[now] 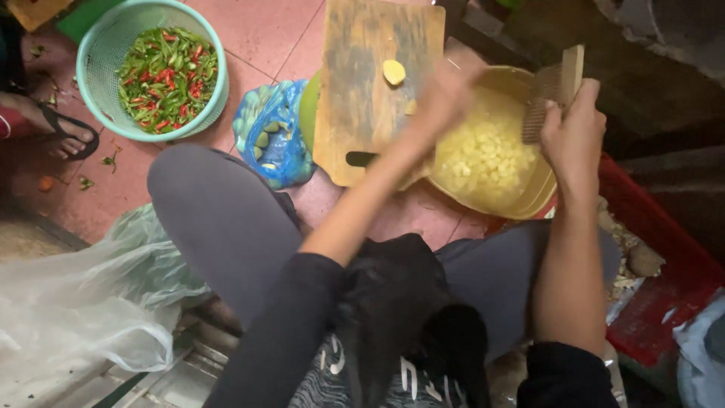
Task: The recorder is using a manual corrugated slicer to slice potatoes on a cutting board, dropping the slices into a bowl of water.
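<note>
Crinkle cutter (555,94) clamped in right hand (574,128) grip above yellow bowl (540,193); left hand (445,98) blurred, grip unreadable.

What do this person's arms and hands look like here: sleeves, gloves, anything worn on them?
Both hands are bare, with no gloves. The left hand is blurred; the right hand is sharp. No ring or watch shows. Black sleeves are pushed up near the elbows, leaving the forearms uncovered. The sleeves look plain, without visible markings.
</note>
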